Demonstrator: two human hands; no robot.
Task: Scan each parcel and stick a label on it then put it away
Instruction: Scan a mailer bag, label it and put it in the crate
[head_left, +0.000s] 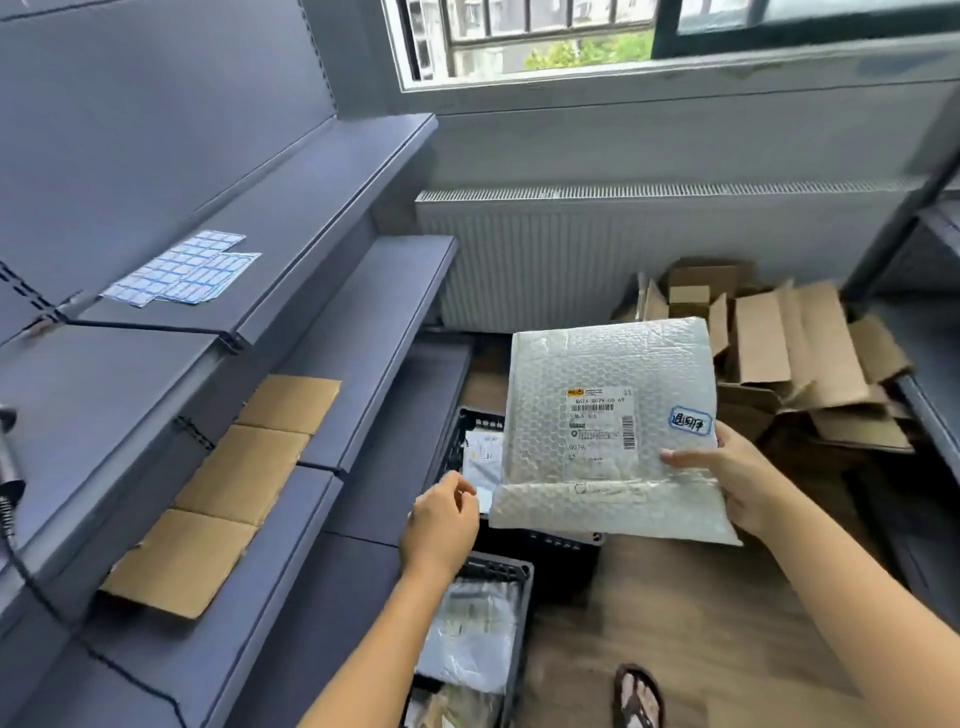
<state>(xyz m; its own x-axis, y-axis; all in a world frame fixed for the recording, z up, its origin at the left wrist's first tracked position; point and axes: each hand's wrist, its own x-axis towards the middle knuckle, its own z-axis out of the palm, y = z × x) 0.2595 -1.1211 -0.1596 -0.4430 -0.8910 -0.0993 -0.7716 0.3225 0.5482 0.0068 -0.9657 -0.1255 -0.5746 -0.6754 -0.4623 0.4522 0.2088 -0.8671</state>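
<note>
Left grip (441, 525): at the end of the nearest forearm, fingers loosely curled, nothing seen in them; just beside the lower left corner of the white bubble-wrap mailer parcel (608, 374), apparently not touching it.
Right grip (737, 478): clamped on the parcel's lower right edge, thumb across the front face, fingers hidden behind.
Parcel: held up in the air, front face to the camera, above the black plastic lattice crates (519, 571).
Parcel face: printed white shipping label with barcodes (600, 415) at centre; small blue-bordered handwritten sticker (690, 420) just right of it, near the thumb.
Crates: on the floor beside the shelving, holding clear-bagged parcels (467, 629).
Grey metal shelving (332, 208): on the left; sheets of blue-bordered blank stickers (182, 270) on an upper shelf, flat brown cardboard sheet (223, 488) on a lower one.
Floor: wood-look boards with a sandalled foot (638, 696) at bottom right.
Back wall: flattened brown cardboard boxes (789, 353) piled below the white ribbed radiator (623, 249).
</note>
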